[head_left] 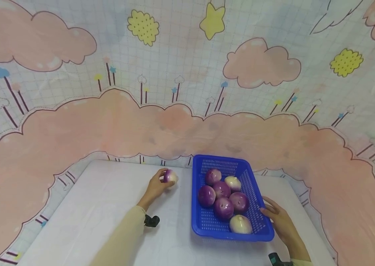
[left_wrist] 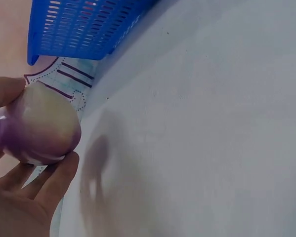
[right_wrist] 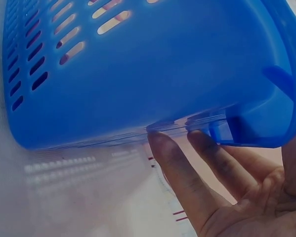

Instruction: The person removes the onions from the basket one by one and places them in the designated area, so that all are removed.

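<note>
My left hand pinches a purple-and-white onion between thumb and fingers, left of the basket. In the left wrist view the onion shows a pale upper part and a purple side, with its shadow on the table beside it. My right hand grips the right side of a blue plastic basket, thumb at the rim. The right wrist view shows fingers against the basket's outer wall. Inside the basket lie several onions, mostly purple, two largely whitish.
A white table lies under both hands. Behind it hangs a cloth backdrop with pink clouds and yellow shapes, meeting the table's far edge close behind the basket. Dark wrist devices sit on both forearms.
</note>
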The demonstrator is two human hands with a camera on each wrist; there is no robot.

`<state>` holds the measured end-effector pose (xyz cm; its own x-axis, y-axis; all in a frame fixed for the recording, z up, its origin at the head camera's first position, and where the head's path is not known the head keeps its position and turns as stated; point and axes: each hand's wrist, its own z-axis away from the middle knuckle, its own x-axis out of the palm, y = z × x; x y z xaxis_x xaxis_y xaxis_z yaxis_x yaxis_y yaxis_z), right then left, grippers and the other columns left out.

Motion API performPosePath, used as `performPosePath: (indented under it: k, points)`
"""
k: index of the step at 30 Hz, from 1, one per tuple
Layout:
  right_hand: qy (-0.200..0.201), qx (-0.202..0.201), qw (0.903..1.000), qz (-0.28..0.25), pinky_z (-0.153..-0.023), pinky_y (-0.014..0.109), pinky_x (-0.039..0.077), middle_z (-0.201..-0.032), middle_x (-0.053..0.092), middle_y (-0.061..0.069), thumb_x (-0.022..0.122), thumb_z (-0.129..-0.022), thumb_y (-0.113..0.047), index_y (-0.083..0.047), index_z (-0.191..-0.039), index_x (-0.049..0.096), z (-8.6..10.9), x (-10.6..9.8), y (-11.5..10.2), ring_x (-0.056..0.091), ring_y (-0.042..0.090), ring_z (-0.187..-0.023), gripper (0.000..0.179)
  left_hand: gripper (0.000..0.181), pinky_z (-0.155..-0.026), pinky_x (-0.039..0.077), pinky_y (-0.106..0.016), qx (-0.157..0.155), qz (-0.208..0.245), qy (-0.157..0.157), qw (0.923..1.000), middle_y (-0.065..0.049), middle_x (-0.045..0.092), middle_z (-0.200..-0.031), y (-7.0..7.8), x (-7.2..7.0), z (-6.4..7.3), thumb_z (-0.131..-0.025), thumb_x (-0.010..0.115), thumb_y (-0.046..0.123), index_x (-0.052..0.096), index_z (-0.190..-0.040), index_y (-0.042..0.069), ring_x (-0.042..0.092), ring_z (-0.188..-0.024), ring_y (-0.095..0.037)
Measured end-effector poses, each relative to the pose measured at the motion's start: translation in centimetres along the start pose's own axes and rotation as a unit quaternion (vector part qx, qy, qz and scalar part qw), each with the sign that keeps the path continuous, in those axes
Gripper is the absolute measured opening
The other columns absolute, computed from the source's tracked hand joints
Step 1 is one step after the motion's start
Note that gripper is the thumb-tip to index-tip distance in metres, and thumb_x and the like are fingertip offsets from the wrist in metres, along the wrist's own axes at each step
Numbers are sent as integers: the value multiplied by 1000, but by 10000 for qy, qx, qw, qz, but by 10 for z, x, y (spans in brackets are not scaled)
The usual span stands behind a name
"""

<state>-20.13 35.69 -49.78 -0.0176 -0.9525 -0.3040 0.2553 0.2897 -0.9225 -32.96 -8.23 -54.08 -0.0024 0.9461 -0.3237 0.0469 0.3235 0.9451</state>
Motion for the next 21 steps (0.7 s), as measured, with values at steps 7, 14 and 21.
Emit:
performPosePath:
  k: [7,14,21]
  points:
    - [8,-84,10000,-30,-102,52,50,-153,37,25,60,-97,-27,-16,-155,27,0,0,0,56,36,-128,68,65,-96,53,-51,-196,216,157,9995,-26,50,-140,-1,17,-14,-83,76,16,46,-140,9,57,-121,-44]
    - [22,-94,10000,-17,-101,51,51,-152,39,26,60,-97,-27,-15,-155,28,-1,0,2,59,33,-124,67,63,-99,52,-51,-317,226,183,9991,-25,52,-138,-3,27,-16,-83,76,15,47,-139,9,56,-123,-41]
    - [42,-109,9999,27,-103,53,49,-152,39,26,61,-96,-27,-17,-154,29,-2,0,3,56,36,-127,67,62,-96,53,-49,-176,22,292,9994,-25,54,-135,-8,24,-19,-85,75,17,46,-140,9,59,-118,-40]
